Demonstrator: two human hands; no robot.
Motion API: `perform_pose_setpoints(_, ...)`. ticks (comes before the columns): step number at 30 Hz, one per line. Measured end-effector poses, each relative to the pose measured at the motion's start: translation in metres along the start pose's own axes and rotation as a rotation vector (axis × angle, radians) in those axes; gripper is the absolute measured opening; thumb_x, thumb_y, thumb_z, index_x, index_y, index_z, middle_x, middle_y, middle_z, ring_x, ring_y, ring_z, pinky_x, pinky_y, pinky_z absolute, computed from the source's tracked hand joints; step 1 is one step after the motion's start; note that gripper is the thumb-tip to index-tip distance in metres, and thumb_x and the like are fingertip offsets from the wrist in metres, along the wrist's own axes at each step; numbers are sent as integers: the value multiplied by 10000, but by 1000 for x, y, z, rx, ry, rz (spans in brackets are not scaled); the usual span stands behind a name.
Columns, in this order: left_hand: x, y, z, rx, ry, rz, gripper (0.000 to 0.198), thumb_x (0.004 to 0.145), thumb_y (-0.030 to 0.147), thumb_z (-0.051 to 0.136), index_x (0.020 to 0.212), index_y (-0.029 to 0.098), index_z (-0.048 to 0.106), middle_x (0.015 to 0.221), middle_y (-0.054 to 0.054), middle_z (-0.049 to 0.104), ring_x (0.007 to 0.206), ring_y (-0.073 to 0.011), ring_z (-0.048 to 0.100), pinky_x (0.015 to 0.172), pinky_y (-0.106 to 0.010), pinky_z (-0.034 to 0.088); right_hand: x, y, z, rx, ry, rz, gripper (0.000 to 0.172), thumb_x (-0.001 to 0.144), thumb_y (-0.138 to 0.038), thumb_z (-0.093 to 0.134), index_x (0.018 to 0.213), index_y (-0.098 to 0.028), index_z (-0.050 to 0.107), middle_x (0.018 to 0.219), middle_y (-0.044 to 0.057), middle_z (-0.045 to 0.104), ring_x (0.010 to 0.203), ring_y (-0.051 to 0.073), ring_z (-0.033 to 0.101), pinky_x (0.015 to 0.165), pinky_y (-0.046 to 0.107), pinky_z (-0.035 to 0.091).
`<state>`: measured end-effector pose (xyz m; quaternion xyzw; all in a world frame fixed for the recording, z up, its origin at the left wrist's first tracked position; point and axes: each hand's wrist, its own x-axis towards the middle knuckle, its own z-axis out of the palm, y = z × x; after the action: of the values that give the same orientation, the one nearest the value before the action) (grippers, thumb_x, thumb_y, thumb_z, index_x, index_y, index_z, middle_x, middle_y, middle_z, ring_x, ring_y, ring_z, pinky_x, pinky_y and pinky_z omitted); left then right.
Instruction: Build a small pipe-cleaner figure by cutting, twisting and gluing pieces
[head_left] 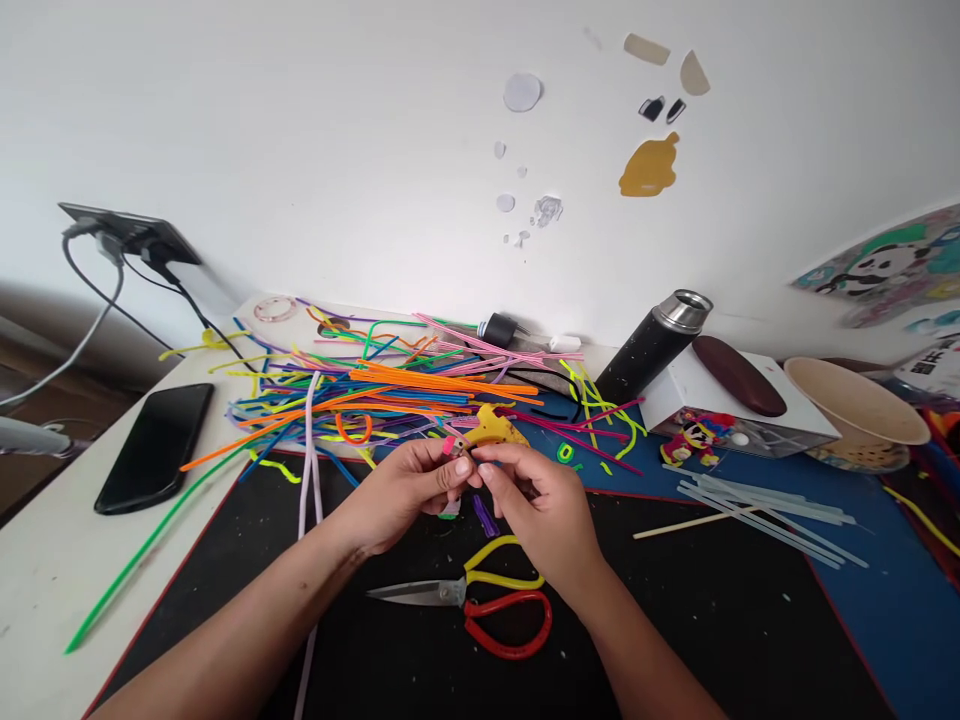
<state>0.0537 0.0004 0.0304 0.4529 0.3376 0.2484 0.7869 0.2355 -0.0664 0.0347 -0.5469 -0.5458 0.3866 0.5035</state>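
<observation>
My left hand [409,490] and my right hand [540,505] meet over the mat, fingertips almost touching. Between left thumb and fingers is a small pink-and-brown piece [454,447], partly covered. The right thumb and index finger close at its right side; what they pinch is too small to make out. Just behind the fingers lies a yellow object with dark specks [495,428], its lower part hidden. Scissors [450,592] with one yellow and one red handle loop lie below the hands. A short purple piece [486,516] rests between the hands.
Many coloured pipe cleaners [420,378] spread across the back. A phone [156,447] lies left. To the right are a leaning black flask [652,345], a white box [739,405], translucent glue sticks [765,510], a small figure [696,440] and a bowl [859,400].
</observation>
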Motion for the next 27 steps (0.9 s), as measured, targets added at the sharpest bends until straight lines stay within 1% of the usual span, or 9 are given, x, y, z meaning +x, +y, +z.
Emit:
perform_pose_setpoints(6, 0, -4, 0, 20, -25, 53, 588, 771, 690, 866, 751, 155, 622, 584, 80, 401, 523, -64, 255, 513, -226, 210, -8, 4, 2, 84, -65, 47, 213, 1013, -408, 711, 1072, -230, 815, 600, -29, 611, 508, 140, 570, 507, 267, 435)
perform_pose_setpoints(12, -1, -12, 0, 71, -70, 14, 597, 779, 719, 836, 742, 146, 674, 577, 64, 413, 524, -77, 260, 498, -239, 169, -14, 4, 4, 173, -90, 87, 241, 1005, -441, 716, 969, -205, 754, 712, 6, 713, 474, 102, 511, 429, 228, 361)
perform_pose_setpoints(15, -4, -10, -3, 130, -120, 11, 619, 819, 758, 773, 770, 147, 689, 565, 80, 358, 522, -84, 237, 499, -248, 170, -14, 8, 1, 185, -102, 105, 262, 999, -453, 720, 953, -196, 745, 662, -15, 677, 438, 84, 460, 410, 216, 343)
perform_pose_setpoints(17, -8, -4, -5, 241, -172, 25, 635, 882, 781, 684, 845, 148, 713, 596, 64, 403, 543, -99, 288, 515, -248, 233, -13, 10, -3, 187, -81, 109, 282, 986, -472, 735, 923, -197, 740, 579, -51, 586, 418, 81, 441, 404, 212, 335)
perform_pose_setpoints(18, -11, 1, -6, 339, -193, 46, 627, 933, 768, 626, 910, 149, 729, 660, 35, 487, 581, -111, 358, 549, -250, 302, -12, 12, -5, 186, -62, 105, 296, 972, -487, 751, 908, -198, 734, 551, -64, 547, 410, 80, 429, 399, 210, 324)
perform_pose_setpoints(20, -17, 9, -7, 580, -226, 126, 536, 1035, 667, 545, 1019, 167, 738, 925, -45, 669, 816, -170, 558, 746, -276, 457, -10, 13, -9, 186, -24, 110, 336, 949, -528, 770, 903, -199, 722, 527, -76, 515, 399, 77, 400, 393, 211, 314)
perform_pose_setpoints(22, -22, 14, -6, 764, -291, 168, 394, 1095, 525, 515, 1144, 193, 719, 1106, -66, 691, 1007, -206, 619, 918, -309, 485, -8, 13, -13, 195, -15, 114, 357, 929, -543, 792, 913, -194, 717, 530, -78, 505, 398, 75, 399, 394, 212, 312)
perform_pose_setpoints(23, -24, 15, -6, 850, -306, 191, 344, 1100, 475, 525, 1173, 200, 717, 1142, -71, 686, 1038, -212, 628, 944, -316, 484, -8, 14, -14, 199, -14, 116, 365, 924, -548, 796, 909, -193, 716, 526, -80, 495, 398, 76, 401, 395, 213, 310)
perform_pose_setpoints(27, -28, 13, -5, 1177, -335, 297, 199, 1050, 364, 644, 1086, 206, 761, 1068, -76, 705, 1048, -243, 632, 943, -341, 465, -7, 18, -13, 203, -30, 119, 351, 921, -536, 801, 907, -194, 723, 539, -78, 496, 401, 76, 401, 396, 220, 305)
